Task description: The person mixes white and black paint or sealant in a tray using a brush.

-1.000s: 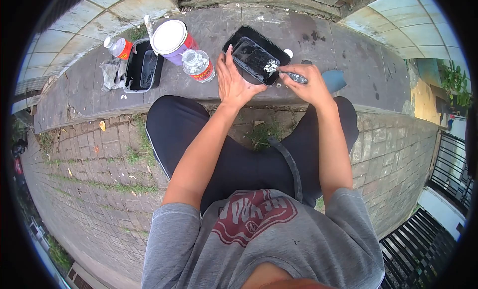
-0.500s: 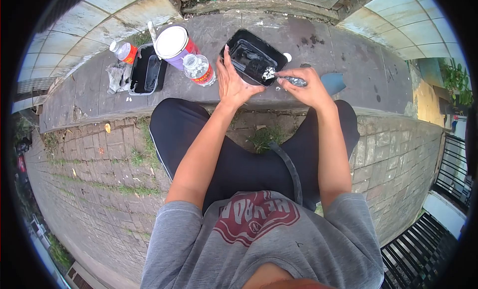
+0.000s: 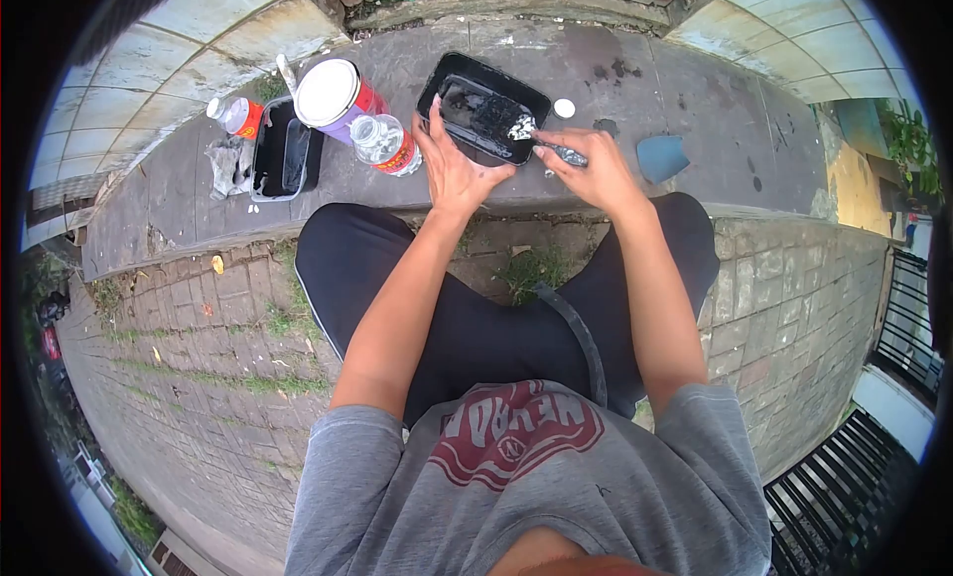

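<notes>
A black rectangular plastic tray [image 3: 459, 62], smeared inside with grey and white residue, is tilted over the step in front of me. My left hand [image 3: 459, 174] grips its near left side, fingers up along one wall and thumb along the near edge. My right hand [image 3: 596, 169] holds a paintbrush [image 3: 566, 154] by its dark, spotted handle. White paint cakes the brush near its head, which is inside the tray at the right end; its dark bristles are hard to tell from the tray. A white round cap [image 3: 564, 108] lies just right of the tray.
Left of the tray stand an open clear bottle [image 3: 382, 144], a white-lidded paint tub [image 3: 328, 92], a second black tray [image 3: 260, 169], another bottle [image 3: 234, 115] and a crumpled grey rag [image 3: 230, 169]. A blue-grey piece [image 3: 662, 159] lies right on the stone step [image 3: 715, 120].
The tray has shifted slightly left and up in view, with both hands following. The brush head stays at the tray's right end. More of the white cap shows.
</notes>
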Tool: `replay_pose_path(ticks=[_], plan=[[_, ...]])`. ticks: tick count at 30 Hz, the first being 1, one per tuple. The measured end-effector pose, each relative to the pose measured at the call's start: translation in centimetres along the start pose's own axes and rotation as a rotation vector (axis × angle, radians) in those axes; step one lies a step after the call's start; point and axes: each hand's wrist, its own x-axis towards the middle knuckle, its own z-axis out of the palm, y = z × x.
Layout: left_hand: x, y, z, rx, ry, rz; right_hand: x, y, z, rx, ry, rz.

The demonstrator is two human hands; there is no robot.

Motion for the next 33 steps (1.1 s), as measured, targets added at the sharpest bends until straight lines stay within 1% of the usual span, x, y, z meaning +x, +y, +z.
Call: replay_pose_path(ticks=[3, 5, 6, 8, 10, 13, 14, 15, 17, 18, 19, 21, 22, 24, 27, 28, 29, 31, 32, 33], plan=[[0.2, -0.2, -0.2, -0.009, 0.002, 0.026, -0.4, -1.0, -0.7, -0.019, -0.003, -0.012], [0.3, 0.1, -0.2, 0.000, -0.003, -0.012, -0.4, -1.4, -1.5, -0.048, 0.012, 0.014], [0.4, 0.3, -0.3, 0.009, -0.015, -0.036, -0.3, -1.7, -1.3, -0.033, 0.074, 0.026], [0.2, 0.6, -0.4, 0.012, -0.035, -0.086, -0.3, -2.1, -0.1, -0.064, 0.073, 0.014], [0.0, 0.2, 0.0, 0.013, -0.002, -0.036, -0.6, -3.3, 0.5, -0.085, 0.064, -0.002], [0.3, 0.1, 0.1, 0.027, 0.019, 0.004, -0.7, -4.4, 1.0, -0.112, 0.094, 0.060], [0.3, 0.0, 0.1, 0.030, 0.014, -0.002, -0.4, -4.9, 1.2, -0.115, 0.123, 0.130], [0.1, 0.0, 0.2, 0.033, 0.007, -0.012, 0.0, -5.0, 1.8, -0.106, 0.137, 0.107], [0.3, -0.1, 0.7, 0.054, 0.062, 0.046, 0.5, -4.9, 3.3, -0.089, 0.172, 0.083], [0.2, -0.3, 0.8, 0.060, 0.061, 0.054, 0.5, -5.0, 3.9, -0.109, 0.134, 0.060], [0.1, -0.5, 0.9, 0.079, 0.040, 0.015, 0.3, -4.9, 4.5, -0.096, 0.159, -0.011], [0.4, -0.4, 0.7, 0.094, 0.047, 0.028, 0.0, -4.4, 4.5, -0.050, 0.158, -0.150], [0.2, 0.2, 0.4, 0.071, 0.025, -0.011, 0.0, -4.6, 3.9, -0.075, 0.154, -0.051], [0.3, 0.8, 0.2, 0.096, 0.022, -0.009, -0.2, -5.5, 2.7, -0.120, 0.121, 0.134], [0.1, 0.7, 0.5, 0.070, 0.038, -0.052, 0.9, -5.1, 4.5, -0.216, 0.210, 0.083], [0.1, 0.0, 0.9, 0.074, 0.048, -0.046, 1.2, -5.0, 5.3, -0.171, 0.228, 0.024], [0.0, -0.6, 1.1, 0.077, 0.059, -0.037, 0.9, -5.1, 5.4, -0.148, 0.196, 0.011], [0.0, -0.7, 0.8, 0.077, 0.015, -0.037, 0.3, -5.8, 5.5, -0.101, 0.143, -0.022], [-0.1, -0.7, 0.7, 0.080, 0.002, -0.039, 0.0, -6.1, 5.3, -0.107, 0.160, -0.050], [0.0, -0.3, 0.3, 0.084, -0.009, -0.044, -0.2, -6.4, 4.8, -0.136, 0.173, 0.004]])
